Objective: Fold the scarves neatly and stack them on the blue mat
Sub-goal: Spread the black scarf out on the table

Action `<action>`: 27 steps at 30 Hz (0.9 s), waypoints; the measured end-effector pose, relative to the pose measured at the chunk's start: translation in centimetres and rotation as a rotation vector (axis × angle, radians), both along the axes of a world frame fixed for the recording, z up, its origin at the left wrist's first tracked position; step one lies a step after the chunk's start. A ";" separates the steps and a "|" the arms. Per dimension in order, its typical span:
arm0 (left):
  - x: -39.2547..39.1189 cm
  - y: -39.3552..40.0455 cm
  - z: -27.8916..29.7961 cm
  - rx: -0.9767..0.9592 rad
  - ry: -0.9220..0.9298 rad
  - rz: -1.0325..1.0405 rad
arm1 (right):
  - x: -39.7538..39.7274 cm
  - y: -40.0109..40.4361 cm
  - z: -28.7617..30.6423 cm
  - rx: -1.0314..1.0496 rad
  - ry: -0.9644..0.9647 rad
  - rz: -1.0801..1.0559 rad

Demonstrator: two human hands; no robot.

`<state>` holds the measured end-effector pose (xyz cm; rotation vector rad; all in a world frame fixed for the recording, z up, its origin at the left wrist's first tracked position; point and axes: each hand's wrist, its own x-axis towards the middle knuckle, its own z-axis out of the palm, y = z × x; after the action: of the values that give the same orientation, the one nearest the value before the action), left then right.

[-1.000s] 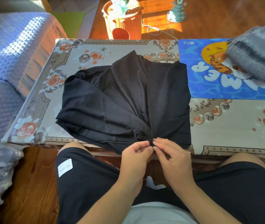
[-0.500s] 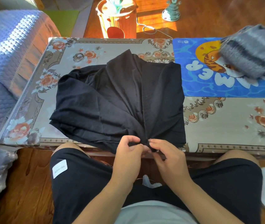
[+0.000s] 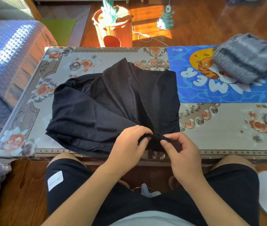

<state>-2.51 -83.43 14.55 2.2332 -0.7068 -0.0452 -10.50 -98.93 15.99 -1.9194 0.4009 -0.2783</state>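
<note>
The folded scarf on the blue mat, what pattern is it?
Grey knit scarf with darker stripes, head view.

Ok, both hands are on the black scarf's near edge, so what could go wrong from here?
The black scarf lies bunched and uneven, so pulling from where the left hand and right hand pinch it may lock in creases. Its near edge overhangs the table and could slide off.
</note>
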 end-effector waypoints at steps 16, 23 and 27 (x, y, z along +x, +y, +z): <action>6.4 -5.7 9.3 0.206 -0.491 -0.640 | 1.3 -9.0 8.5 -0.038 -0.110 0.120; 7.2 -8.8 12.9 0.161 -0.307 -0.626 | 1.4 -12.6 13.3 -0.089 -0.195 0.088; 5.0 -9.8 12.0 -0.001 -0.352 -0.485 | 1.3 -13.0 14.1 -0.052 -0.208 0.003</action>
<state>2.46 -93.26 26.52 2.0387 -1.4274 0.1117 -9.16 -111.90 30.08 -1.9191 0.2538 -0.4859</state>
